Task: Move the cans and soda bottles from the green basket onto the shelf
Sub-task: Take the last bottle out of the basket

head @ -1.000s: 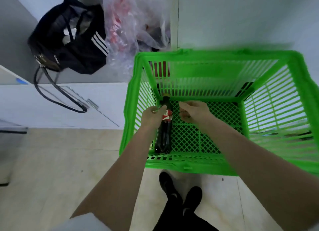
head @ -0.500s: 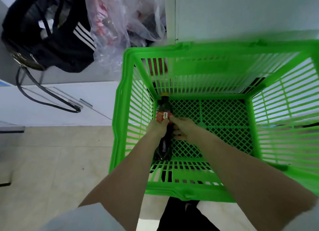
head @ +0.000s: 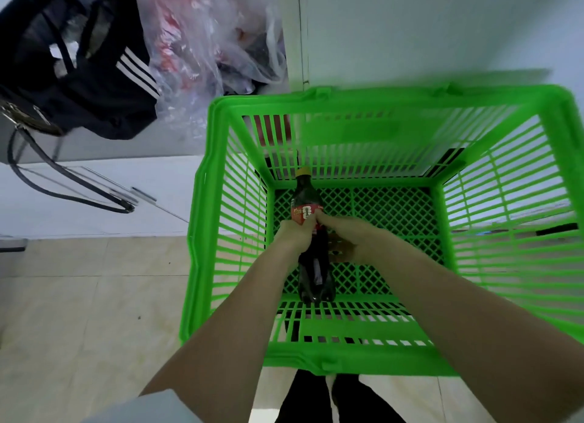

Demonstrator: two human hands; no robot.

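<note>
A dark soda bottle (head: pixel 308 198) with a red label and a yellow cap lies along the left side of the green basket (head: pixel 202 233), cap pointing away from me. My left hand (head: pixel 292 237) grips the bottle's middle from the left. My right hand (head: pixel 344 239) reaches in from the right, and its fingers curl round the bottle at the label. The bottle's base shows below my hands near the basket's front wall. No cans show in the basket.
A black bag with white stripes (head: pixel 79 65) and a clear plastic bag (head: pixel 208 43) sit on a low white surface left of the basket. A white wall (head: pixel 426 27) rises behind. Tiled floor (head: pixel 79 312) lies to the left; my dark-trousered legs (head: pixel 316 397) stand below the basket.
Both hands moved deeper into the basket and closed round the bottle's middle. My view shifted closer over the basket.
</note>
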